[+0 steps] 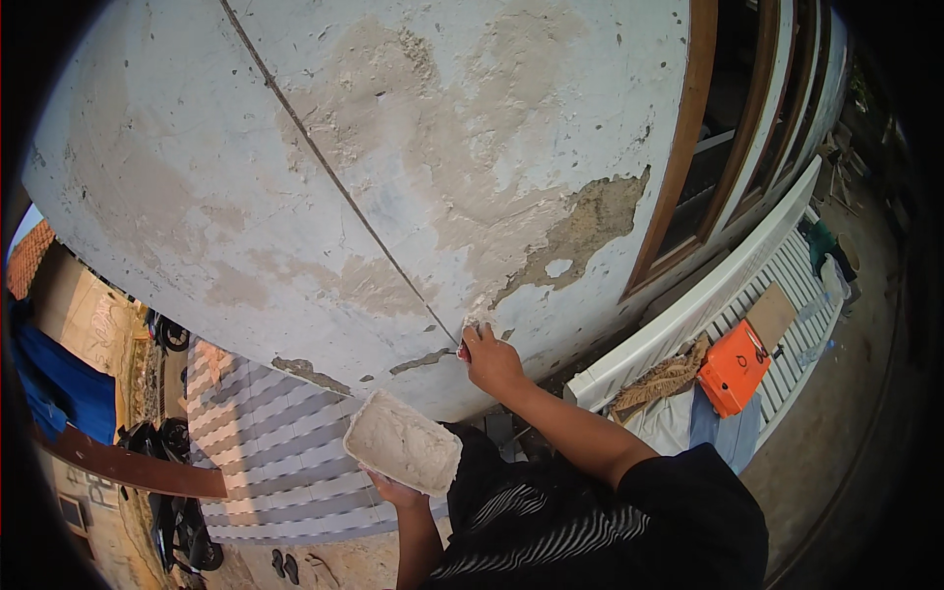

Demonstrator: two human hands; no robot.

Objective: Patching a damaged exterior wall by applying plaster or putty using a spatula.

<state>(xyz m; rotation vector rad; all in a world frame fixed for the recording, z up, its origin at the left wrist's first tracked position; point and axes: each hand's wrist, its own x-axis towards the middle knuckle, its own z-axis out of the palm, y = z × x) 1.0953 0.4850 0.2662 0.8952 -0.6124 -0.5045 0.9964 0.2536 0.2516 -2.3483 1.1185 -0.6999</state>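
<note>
My left hand (pixel 397 490) grips a pale rectangular tub (pixel 453 466) from below. Whitish putty (pixel 398 435) coats its inside. Against the lower part of the wall (pixel 551 88), my right hand (pixel 495 362) is closed round a small tool with a red end, mostly hidden by the fingers. A pale smear of putty shows at the fingertips. Just above this hand lies a bare grey-brown patch (pixel 596 224) where the paint has come off. Beige patches of filler (pixel 482 187) spread over the white paint. A dark line (pixel 329 177) runs down the wall toward my right hand.
Wood-framed windows (pixel 713 147) are at the right. Below them, a slatted white bench (pixel 777 344) carries an orange box (pixel 733 368), cardboard and cloth. Striped tiles (pixel 285 462) cover the floor at left, near a brown plank (pixel 138 470), a motorcycle (pixel 172 329) and sandals (pixel 285 565).
</note>
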